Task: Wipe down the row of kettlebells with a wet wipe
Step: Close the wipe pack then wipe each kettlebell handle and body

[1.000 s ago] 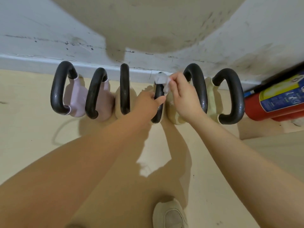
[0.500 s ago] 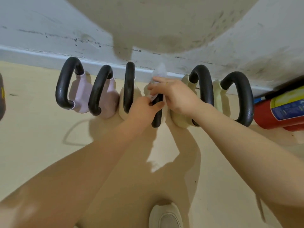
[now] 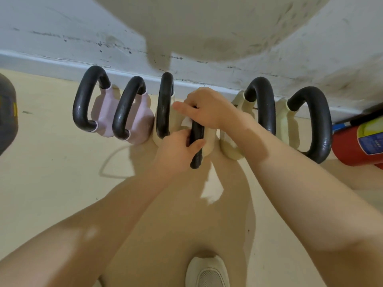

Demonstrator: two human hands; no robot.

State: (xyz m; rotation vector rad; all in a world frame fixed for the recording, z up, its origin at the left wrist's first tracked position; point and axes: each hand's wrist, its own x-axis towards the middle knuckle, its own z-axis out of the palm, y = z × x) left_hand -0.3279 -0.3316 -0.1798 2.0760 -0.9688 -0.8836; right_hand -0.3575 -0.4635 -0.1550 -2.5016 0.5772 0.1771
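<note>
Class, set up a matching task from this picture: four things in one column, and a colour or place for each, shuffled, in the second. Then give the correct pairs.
Things:
1. leftmost kettlebell
2. fire extinguisher
3. wet wipe
4. shoe

Descriptions:
A. red, at the right edge
B. white, under the right hand
C. pale, at the bottom of the view
D. pink body, black handle

Pairs: 1-D, 2-A, 3-B, 4-C

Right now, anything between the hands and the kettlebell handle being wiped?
Nothing visible. The right hand presses the wet wipe on the fourth kettlebell's handle, and the left hand grips that handle lower down. The neighbouring third handle and fifth handle stand beside it, not in the way.
</note>
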